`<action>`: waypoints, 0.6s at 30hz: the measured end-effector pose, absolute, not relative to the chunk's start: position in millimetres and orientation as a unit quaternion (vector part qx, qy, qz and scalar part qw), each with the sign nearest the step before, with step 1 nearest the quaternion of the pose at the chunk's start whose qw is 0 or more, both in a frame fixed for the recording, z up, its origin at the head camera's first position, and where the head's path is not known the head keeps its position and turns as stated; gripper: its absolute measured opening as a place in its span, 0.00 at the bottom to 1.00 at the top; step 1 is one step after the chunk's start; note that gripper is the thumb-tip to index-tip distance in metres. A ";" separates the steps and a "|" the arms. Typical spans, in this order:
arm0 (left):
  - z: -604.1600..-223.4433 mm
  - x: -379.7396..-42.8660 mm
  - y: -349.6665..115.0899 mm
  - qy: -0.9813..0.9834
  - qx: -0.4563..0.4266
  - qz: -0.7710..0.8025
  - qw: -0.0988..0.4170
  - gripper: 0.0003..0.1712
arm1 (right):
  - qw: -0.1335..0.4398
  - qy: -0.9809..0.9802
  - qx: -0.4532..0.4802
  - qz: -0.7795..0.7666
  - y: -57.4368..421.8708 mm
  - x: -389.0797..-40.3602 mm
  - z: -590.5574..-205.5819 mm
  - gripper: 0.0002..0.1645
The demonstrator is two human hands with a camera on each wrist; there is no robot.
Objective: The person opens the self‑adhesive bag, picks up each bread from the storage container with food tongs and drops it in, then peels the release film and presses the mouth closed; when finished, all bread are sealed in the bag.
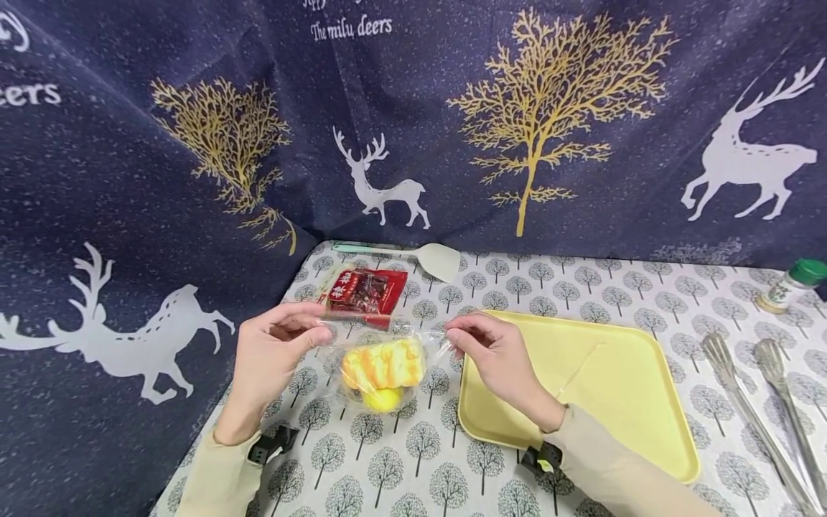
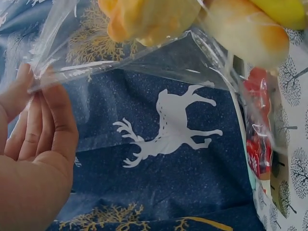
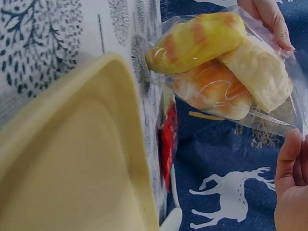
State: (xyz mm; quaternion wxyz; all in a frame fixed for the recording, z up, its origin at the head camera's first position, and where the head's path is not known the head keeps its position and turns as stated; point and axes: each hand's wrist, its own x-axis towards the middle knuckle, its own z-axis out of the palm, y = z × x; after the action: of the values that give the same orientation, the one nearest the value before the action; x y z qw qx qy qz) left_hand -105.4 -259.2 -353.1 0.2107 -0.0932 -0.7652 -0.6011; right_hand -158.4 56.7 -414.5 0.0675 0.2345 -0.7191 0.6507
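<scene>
Both hands hold up a clear plastic bag [image 1: 439,345] by its top edge, one at each side. My left hand [image 1: 274,352] pinches the left corner between thumb and fingers. At the right corner, my right hand [image 1: 494,359] pinches the film the same way. Inside the bag are several bread pieces: a golden ridged one [image 1: 388,365], a pale rectangular one [image 3: 262,72] and a yellow elongated one with orange stripes [image 3: 197,42]. In the left wrist view, the film stretches tautly from the left fingertips [image 2: 55,91].
A yellow tray [image 1: 620,402] lies under the right forearm, with a thin pale strip [image 1: 581,370] on it. Behind the bag are a red food packet [image 1: 368,291] and a white spatula [image 1: 439,260]. Metal utensils [image 1: 743,402] and a green-capped bottle [image 1: 790,286] are at the right.
</scene>
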 end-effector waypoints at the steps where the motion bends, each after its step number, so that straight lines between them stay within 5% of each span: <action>1: -353.1 -105.1 -259.6 -0.768 -0.092 -0.597 0.212 0.17 | 0.074 -0.717 0.238 0.651 57.1 -158.3 -413.8 0.07; 7: -354.1 -103.5 -262.9 -0.779 -0.096 -0.582 0.211 0.11 | 0.129 -0.689 0.290 0.651 62.8 -159.2 -412.1 0.09; 14: -358.3 -106.1 -273.3 -0.743 -0.196 -0.610 0.193 0.17 | 0.207 -0.627 0.412 0.629 70.0 -167.2 -414.2 0.18; 18: -361.4 -109.7 -278.9 -0.727 -0.237 -0.620 0.177 0.21 | 0.240 -0.589 0.474 0.609 72.3 -171.8 -414.8 0.11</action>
State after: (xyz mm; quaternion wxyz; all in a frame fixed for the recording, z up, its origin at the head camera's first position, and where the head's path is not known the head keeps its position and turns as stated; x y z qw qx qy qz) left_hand -109.7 -278.9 -361.4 0.1767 -0.2374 -0.7266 -0.6200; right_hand -171.8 72.3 -414.8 0.2405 0.4738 -0.5894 0.6085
